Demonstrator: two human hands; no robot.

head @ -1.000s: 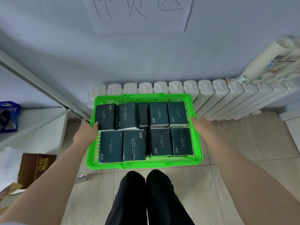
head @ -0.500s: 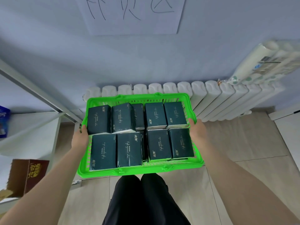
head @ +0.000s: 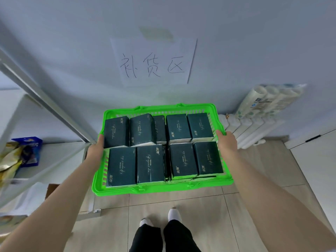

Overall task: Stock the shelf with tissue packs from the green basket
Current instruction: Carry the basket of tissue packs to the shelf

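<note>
A person's left hand [head: 96,149] and right hand [head: 227,141] grip the side rims of a green basket [head: 160,190] packed with dark tissue packs [head: 150,163], beside a shelf [head: 45,160].

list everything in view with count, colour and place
green basket: one, green, held up before the wall
tissue packs: nine showing, dark green, in the green basket in two rows
paper sign: one, white with handwriting, on the wall
radiator: one, white, against the wall at right
wrapped paper rolls: one pack, white, on the radiator
shelf: one, white, at left
snack bags: a few, blue and yellow, on the shelf
trousers: one pair, black, bottom centre
shoes: two, white, on the tiled floor
left hand: grips the green basket's left rim
right hand: grips its right rim
</note>
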